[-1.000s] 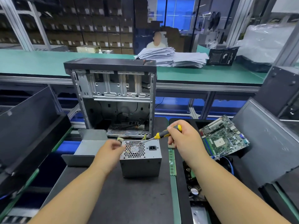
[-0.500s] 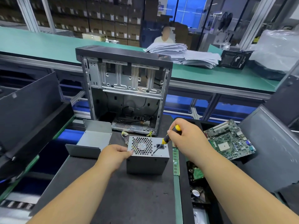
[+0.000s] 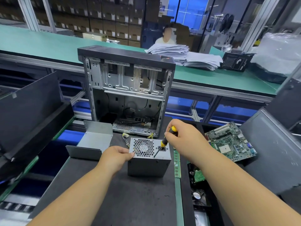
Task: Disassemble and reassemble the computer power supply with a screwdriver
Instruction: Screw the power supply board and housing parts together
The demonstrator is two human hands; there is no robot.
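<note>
On the dark worktop [image 3: 138,201], just in front of the open case [image 3: 128,95], the grey supply [image 3: 149,158] is stood with its honeycomb fan grille and black socket turned upward; yellow wires are seen behind it. Its left top edge is gripped by the left hand [image 3: 116,158], fingers curled over the rim, forearm stretched forward. A yellow-and-black screwdriver [image 3: 163,141] is pinched in the right hand [image 3: 184,137], wrist raised, and its tip is set near the supply's front top edge.
</note>
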